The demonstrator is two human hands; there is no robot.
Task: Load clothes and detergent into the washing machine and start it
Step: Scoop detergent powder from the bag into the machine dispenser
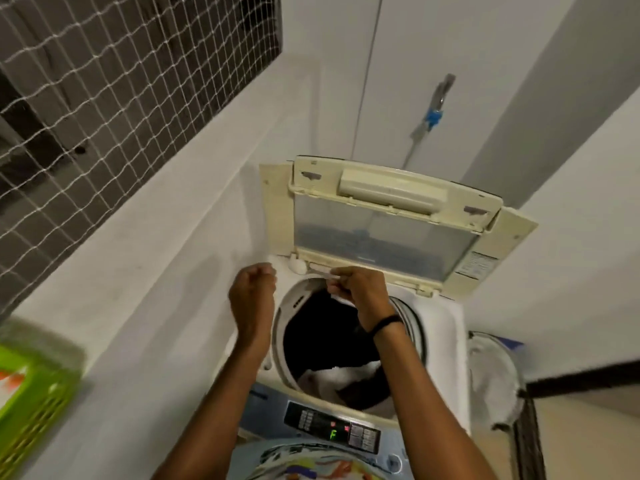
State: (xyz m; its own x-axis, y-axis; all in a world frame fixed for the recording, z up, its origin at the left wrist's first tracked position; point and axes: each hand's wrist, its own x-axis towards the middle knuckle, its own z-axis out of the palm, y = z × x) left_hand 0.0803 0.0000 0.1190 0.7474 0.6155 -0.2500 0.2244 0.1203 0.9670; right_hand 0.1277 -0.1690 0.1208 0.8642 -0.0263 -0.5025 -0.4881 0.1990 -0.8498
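A person leans over an open top-loading washing machine [446, 327] wedged into a white-walled corner, both bare hands raised above the far rim of the drum [282, 327]. The right hand [362, 294], a black band [386, 323] at its wrist, pinches a small pale strip [329, 277] between thumb and fingertips – too blurred to tell what it is. The left hand [254, 294] hangs just beside it, the two hands apart, its fingers curled into a loose fist; whether it holds anything cannot be told.

The clothes [325, 341] lie inside the drum below the hands – a dark mass filling most of the opening, with white fabric near the front edge. The cream lid [384, 230] stands folded up at the back of the machine, its clear window facing the camera. On the front control panel [332, 427], a green "F" glows beside two small red lights.

On the wall behind the lid a tap [437, 107] with a blue fitting feeds a pale hose running down behind the machine. A window covered with white netting [104, 81] fills the upper left. A green slatted basket [31, 393] sits on the ledge at the lower left, and a round bin [495, 375] with a pale lining stands just right of the machine.
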